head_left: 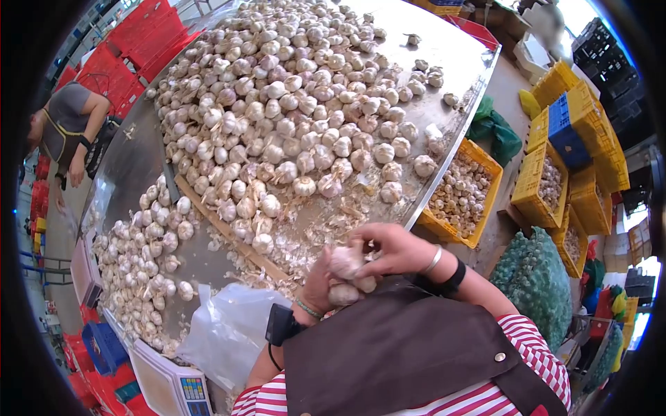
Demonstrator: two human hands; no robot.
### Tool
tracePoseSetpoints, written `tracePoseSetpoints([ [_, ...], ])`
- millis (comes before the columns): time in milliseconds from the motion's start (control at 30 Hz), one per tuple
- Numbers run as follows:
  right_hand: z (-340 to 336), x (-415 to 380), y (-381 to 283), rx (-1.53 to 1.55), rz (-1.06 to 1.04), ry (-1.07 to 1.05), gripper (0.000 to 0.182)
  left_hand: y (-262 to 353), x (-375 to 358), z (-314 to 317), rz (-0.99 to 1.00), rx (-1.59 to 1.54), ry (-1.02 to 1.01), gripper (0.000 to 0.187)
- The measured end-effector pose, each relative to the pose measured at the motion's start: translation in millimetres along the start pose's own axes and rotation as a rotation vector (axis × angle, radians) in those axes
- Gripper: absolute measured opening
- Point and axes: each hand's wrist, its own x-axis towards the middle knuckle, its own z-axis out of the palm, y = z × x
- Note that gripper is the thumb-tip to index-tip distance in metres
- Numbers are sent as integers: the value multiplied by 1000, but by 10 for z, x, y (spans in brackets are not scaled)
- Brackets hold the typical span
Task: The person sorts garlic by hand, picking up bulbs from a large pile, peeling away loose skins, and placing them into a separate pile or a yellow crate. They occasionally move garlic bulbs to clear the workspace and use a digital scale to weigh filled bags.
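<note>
Close to my apron at the table's near edge, several garlic bulbs [345,263] are gathered between my two hands. My right hand [397,251] has its thumb and fingers bent round the upper bulb. From the other side, my left hand [318,286] cups the bulbs, its fingers curled against them. A large heap of garlic [277,97] covers the metal table [433,187] ahead. Loose papery skins [312,232] lie just beyond my hands. A wooden strip [229,232] separates the heap from a smaller garlic pile [142,256] at the left.
A clear plastic bag [229,326] and a scale [163,381] are at the near left. Yellow crates [479,236] of garlic and a green net sack [538,284] stand at the right. Another person [69,125] is at the far left beside red crates [104,76].
</note>
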Motion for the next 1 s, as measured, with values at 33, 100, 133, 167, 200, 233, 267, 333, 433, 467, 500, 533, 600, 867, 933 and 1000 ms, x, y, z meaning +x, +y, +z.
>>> tracePoseSetpoints([
  [33,28,48,-19,-58,-115,19,64,-12,-14,57,73,-37,106,87],
  [100,-70,119,-142,75,-128,-55,62,23,-79,-78,164,-193,70,83],
  [133,-176,152,-76,72,-129,-51,62,93,-142,-158,212,-270,64,82],
  [167,-294,191,40,-78,-82,-16,59,203,-255,-261,322,-293,80,78],
  [200,-434,228,148,-227,-36,18,57,352,-398,-379,433,-314,96,75],
  [233,-648,239,243,-368,-20,28,52,559,-594,-421,558,-367,87,68],
  [267,-880,270,290,-461,105,-3,50,818,-858,-620,732,-172,75,64],
  [333,-1269,343,573,-668,205,35,45,1274,-1485,-811,1049,-101,470,53],
  [433,-1714,543,855,-867,209,8,30,1569,-1696,-561,1273,-16,1634,46],
  [467,-1791,595,967,-888,146,23,27,1591,-1694,-558,1271,288,1870,41],
  [500,-1836,677,1054,-882,139,33,27,1625,-1559,-647,1283,298,1867,41],
  [533,-1859,757,1143,-939,152,-54,25,1582,-1357,-815,1284,599,1672,35],
  [600,-1860,876,1267,-986,163,-145,23,1401,-662,-410,1194,1023,1312,22],
  [867,-1973,888,1103,-897,254,-194,22,351,1610,408,495,1835,380,38],
  [933,-2037,759,1000,-730,354,-140,27,227,1805,365,496,2011,356,40],
  [1000,-2058,528,970,242,421,149,41,237,1878,327,473,2034,344,46],
])
